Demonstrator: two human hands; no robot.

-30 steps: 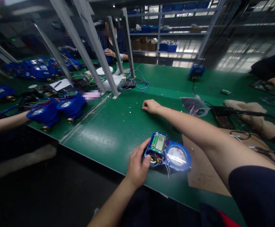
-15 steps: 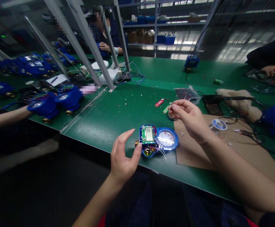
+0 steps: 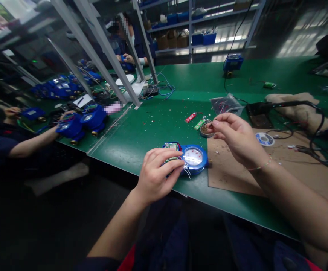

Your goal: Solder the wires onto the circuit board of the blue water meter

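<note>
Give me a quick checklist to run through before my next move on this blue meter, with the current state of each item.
1. Left hand steadying the blue meter: ok, fingers rest on its circuit-board end.
2. Meter flat on the green bench: ok, it lies near the front edge, dial up.
3. Right hand has a part pinched: cannot tell, the fingertips meet over the small round tin but anything between them is too small to see.
4. Meter wires free: cannot tell, thin white leads trail from under the left hand.
5. Solder spool within reach: ok, it sits on the cardboard mat just beyond the right wrist.
</note>
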